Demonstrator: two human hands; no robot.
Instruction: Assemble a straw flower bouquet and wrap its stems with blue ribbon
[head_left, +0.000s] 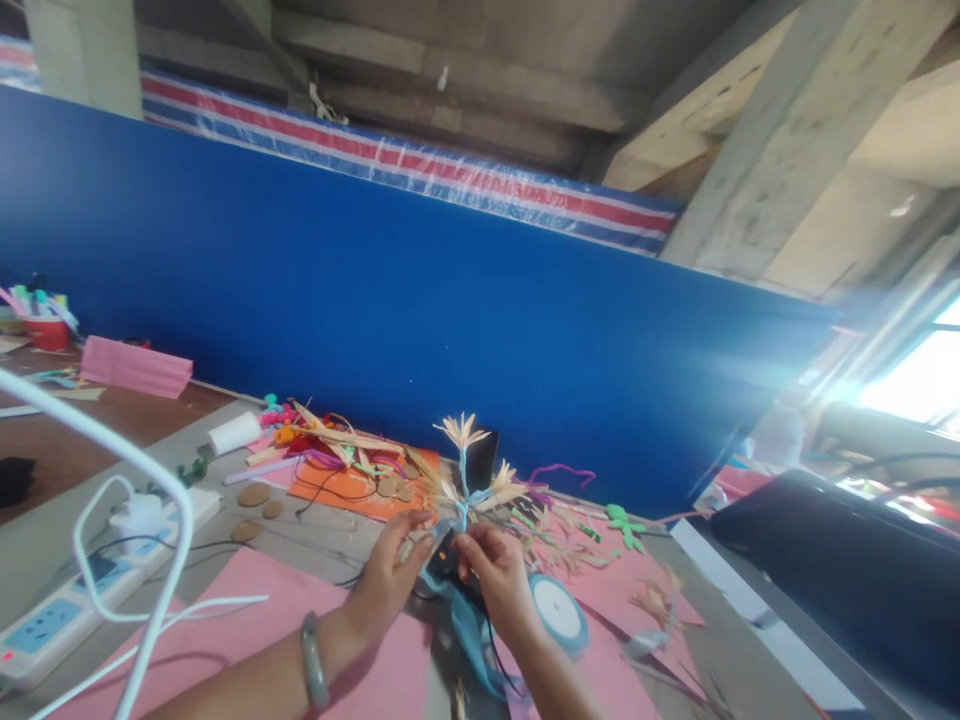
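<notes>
**A:** What are the fingers doing?

**B:** The fingers of the left hand (394, 572) are curled shut around the bottom of a light-blue wrapped sprig with straw-coloured tufts (463, 470). The fingers of the right hand (499, 578) are pinched tight on a small dark piece (445, 553) at that same spot. The two hands nearly touch. The piece is too small and blurred to identify.

**A:** Where is the sprig?

**B:** It stands upright just above the hands, over the middle of the tabletop (315, 545). Its tufts fan out at three tips. A light-blue ribbon tail (469, 635) hangs from the base, down between the wrists.

**A:** And around the hands?

**B:** A green bangle (313, 662) sits on the left wrist. A pink paper sheet (225, 645) lies under both forearms. Just right of the right hand lies a round spool of light-blue ribbon (559, 610). Behind the sprig stands a flat black slab (480, 458). Left of that slab lies an orange sheet (337, 492), strewn with straw strips and coloured wires.

**A:** Further out?

**B:** Brown card discs (253, 494) and a white roll (234, 432) lie to the left. Nearer the left edge are a white power strip (67, 615) and a looping white cable (154, 480). A small green figure (622, 520) lies to the right. A tall blue partition (375, 300) backs the tabletop.
</notes>
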